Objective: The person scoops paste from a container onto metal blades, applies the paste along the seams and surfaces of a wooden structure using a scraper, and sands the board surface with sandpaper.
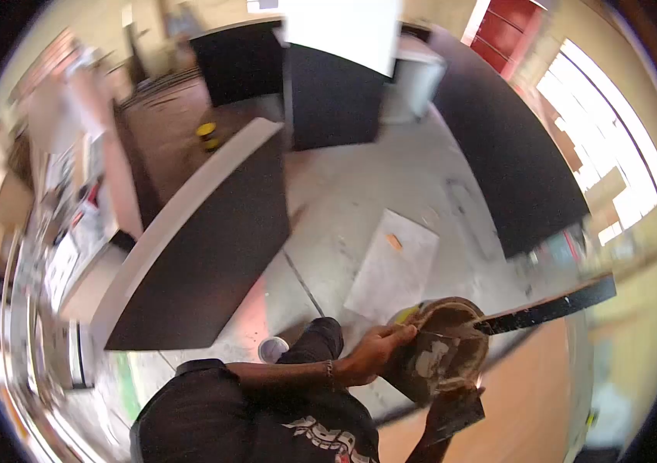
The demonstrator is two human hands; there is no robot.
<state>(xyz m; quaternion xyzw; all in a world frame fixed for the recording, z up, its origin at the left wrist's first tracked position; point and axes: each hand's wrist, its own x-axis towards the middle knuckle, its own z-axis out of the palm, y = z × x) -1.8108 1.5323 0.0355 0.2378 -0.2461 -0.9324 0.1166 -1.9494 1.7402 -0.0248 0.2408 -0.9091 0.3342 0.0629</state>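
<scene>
My left hand (pixel 379 354) grips the near-left rim of a round can (pixel 405 372), its thumb over the edge. The can is tilted, and its inside is coated with a brown, crusted substance with paler patches. A long dark strip (pixel 548 306) with light specks lies at the can's right rim and sticks out to the right. My right hand (pixel 448 400) is low beside the can, closed around a small dark flat piece (pixel 456 417). Most of its fingers are hidden, and I cannot tell whether it also supports the can.
Curved dark panels with pale edges (pixel 197 247) (pixel 506 139) stand left and right. A pale board (pixel 394 266) lies on the floor (pixel 328 201). A white tub (pixel 273 349) stands by my leg. A brown surface (pixel 525 393) is at lower right; a yellow can (pixel 207 135) stands farther back.
</scene>
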